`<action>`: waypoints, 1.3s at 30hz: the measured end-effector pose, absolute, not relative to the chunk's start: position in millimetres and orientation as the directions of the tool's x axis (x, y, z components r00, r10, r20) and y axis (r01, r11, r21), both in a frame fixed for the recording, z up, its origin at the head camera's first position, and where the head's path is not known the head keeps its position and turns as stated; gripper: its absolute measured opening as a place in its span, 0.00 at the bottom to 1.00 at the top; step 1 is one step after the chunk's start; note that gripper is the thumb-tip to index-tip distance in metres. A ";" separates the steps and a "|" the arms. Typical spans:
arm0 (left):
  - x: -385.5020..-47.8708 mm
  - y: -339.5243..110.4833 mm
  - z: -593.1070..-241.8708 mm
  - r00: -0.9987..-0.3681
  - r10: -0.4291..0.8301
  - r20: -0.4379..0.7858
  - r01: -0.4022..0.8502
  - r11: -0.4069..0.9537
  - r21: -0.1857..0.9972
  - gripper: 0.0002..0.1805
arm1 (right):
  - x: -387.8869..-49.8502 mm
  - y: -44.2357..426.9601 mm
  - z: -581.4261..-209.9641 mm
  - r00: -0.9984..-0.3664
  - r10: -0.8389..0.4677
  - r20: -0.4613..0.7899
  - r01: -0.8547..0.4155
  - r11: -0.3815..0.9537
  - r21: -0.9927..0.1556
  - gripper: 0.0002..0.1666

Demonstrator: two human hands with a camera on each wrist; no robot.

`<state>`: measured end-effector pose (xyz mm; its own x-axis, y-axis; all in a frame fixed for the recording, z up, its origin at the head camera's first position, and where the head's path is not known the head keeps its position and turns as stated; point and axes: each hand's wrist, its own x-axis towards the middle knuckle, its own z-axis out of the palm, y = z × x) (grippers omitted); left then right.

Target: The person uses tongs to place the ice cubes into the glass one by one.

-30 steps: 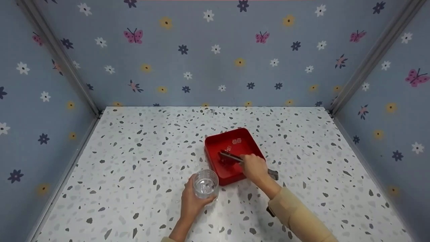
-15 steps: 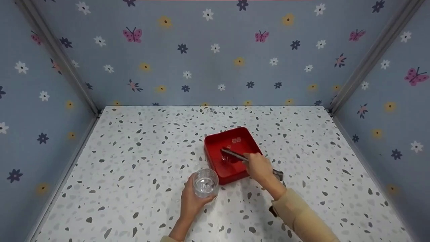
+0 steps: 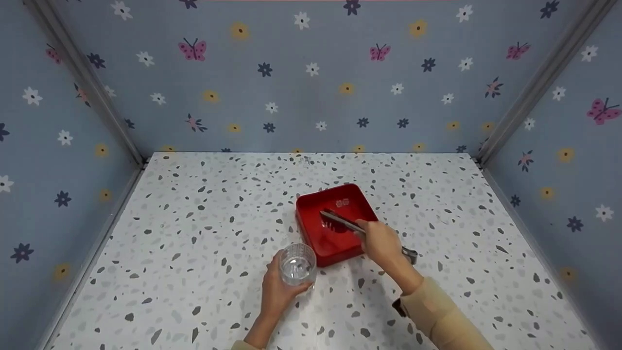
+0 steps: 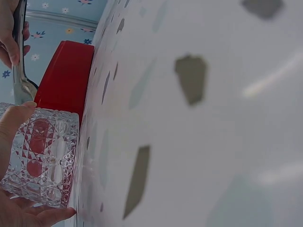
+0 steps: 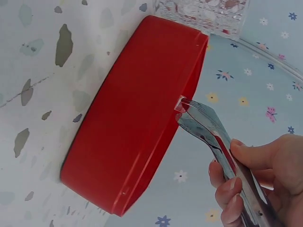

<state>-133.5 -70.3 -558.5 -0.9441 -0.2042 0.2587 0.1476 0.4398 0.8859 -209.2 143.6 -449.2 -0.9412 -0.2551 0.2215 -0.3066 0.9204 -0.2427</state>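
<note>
Red tray (image 5: 130,109), silver tongs (image 5: 206,122), speckled table (image 3: 194,214)

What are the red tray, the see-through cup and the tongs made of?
Red tray: probably smooth, slightly shiny plastic, with even color and rounded corners, though painted metal is possible.
See-through cup: likely clear, glossy glass, with a sparkly cut-looking pattern; hard plastic could look similar.
Tongs: most likely polished metal, silvery with bright, mirror-like highlights.
</note>
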 end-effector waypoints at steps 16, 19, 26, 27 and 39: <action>-134.8 -69.4 -556.2 -0.957 -0.209 0.201 0.092 0.438 0.894 0.51 | -179.8 142.2 -426.5 -0.860 -0.341 0.380 -0.456 0.848 -0.271 0.14; -135.0 -69.1 -554.8 -0.962 -0.206 0.181 0.074 0.441 0.894 0.51 | -174.4 141.6 -425.1 -0.828 -0.366 0.424 -0.499 0.825 -0.264 0.14; -134.4 -68.6 -554.5 -0.961 -0.213 0.174 0.065 0.440 0.896 0.51 | -162.7 138.0 -422.7 -0.801 -0.398 0.447 -0.537 0.808 -0.243 0.14; -134.2 -68.5 -554.8 -0.960 -0.215 0.179 0.068 0.438 0.896 0.51 | -161.0 137.4 -422.7 -0.800 -0.402 0.445 -0.541 0.804 -0.245 0.14; -133.7 -68.8 -555.5 -0.961 -0.216 0.171 0.062 0.436 0.898 0.53 | -146.3 130.4 -421.8 -0.804 -0.455 0.383 -0.565 0.786 -0.250 0.15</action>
<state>-133.7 -68.8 -555.5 -0.9614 -0.2158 0.1709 0.0619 0.4357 0.8980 -146.3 130.4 -421.8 -0.8036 -0.4553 0.3833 -0.5649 0.7863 -0.2502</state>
